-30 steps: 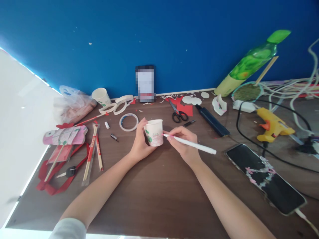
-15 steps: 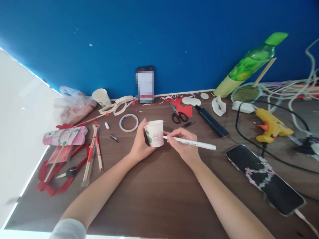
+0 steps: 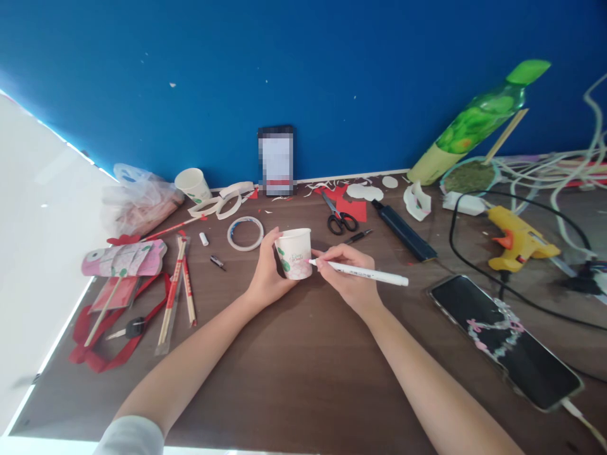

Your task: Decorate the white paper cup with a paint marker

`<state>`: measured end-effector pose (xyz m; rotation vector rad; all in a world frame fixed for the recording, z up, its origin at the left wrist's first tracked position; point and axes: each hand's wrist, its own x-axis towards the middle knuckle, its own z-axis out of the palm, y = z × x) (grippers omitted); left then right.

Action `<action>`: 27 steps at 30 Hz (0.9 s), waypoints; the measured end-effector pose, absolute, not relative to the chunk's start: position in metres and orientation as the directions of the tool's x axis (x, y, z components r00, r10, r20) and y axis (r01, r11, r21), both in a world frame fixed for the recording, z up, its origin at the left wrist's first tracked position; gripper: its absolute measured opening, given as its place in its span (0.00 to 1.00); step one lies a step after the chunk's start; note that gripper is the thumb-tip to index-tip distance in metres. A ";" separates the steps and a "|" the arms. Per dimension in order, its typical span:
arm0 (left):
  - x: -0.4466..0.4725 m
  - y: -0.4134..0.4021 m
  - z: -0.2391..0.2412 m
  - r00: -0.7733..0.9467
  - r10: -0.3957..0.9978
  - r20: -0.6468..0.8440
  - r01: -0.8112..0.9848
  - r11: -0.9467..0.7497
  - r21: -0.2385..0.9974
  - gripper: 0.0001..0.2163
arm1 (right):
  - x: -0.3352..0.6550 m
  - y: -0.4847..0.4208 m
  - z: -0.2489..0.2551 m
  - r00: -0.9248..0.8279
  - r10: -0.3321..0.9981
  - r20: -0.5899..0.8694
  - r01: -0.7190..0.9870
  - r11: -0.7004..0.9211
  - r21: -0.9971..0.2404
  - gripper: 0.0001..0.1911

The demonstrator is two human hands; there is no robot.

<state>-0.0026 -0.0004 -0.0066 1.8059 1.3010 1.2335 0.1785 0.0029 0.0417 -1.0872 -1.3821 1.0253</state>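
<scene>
Gripping a white pen (image 3: 360,272) between thumb & fingers, right hand (image 3: 348,273) sets the tip against the side of a paper cup (image 3: 294,253), mid-table on the brown desk (image 3: 294,373). Left hand (image 3: 266,273) wrapped round the cup's far side, fingers pressed to the wall, holding it upright. Best done w/ light tip pressure, since thin paper likely dents; left hand bracing opposite the stroke, right wrist resting on the desk for steadiness. Tape roll (image 3: 245,233) & scissors (image 3: 339,218) just behind; glue gun (image 3: 519,239) & phone (image 3: 505,338) well to the right.
</scene>
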 end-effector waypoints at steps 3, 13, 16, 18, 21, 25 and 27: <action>-0.003 -0.001 -0.006 0.095 0.937 0.336 0.391 -0.345 0.853 0.43 | 0.179 0.003 0.041 -0.037 0.974 0.224 0.089 0.227 -0.970 0.06; -0.001 -0.001 -0.003 0.062 0.943 0.327 0.407 -0.323 0.855 0.43 | 0.176 0.003 0.042 -0.013 0.975 0.220 0.125 0.220 -0.968 0.07; -0.001 -0.001 -0.002 0.057 0.946 0.320 0.413 -0.314 0.855 0.43 | 0.176 0.004 0.042 -0.003 0.976 0.220 0.133 0.218 -0.967 0.08; -0.001 -0.001 -0.002 0.057 0.945 0.322 0.414 -0.316 0.854 0.44 | 0.176 0.004 0.043 -0.002 0.975 0.222 0.135 0.220 -0.966 0.09; -0.001 -0.001 -0.002 0.054 0.944 0.324 0.424 -0.316 0.849 0.44 | 0.177 0.005 0.043 -0.002 0.972 0.236 0.139 0.234 -0.962 0.10; -0.002 -0.001 -0.002 0.056 0.942 0.330 0.432 -0.321 0.843 0.44 | 0.178 0.006 0.040 -0.008 0.972 0.237 0.143 0.235 -0.961 0.10; -0.002 -0.001 -0.002 0.056 0.941 0.333 0.433 -0.323 0.842 0.44 | 0.178 0.006 0.038 -0.021 0.973 0.231 0.133 0.232 -0.964 0.09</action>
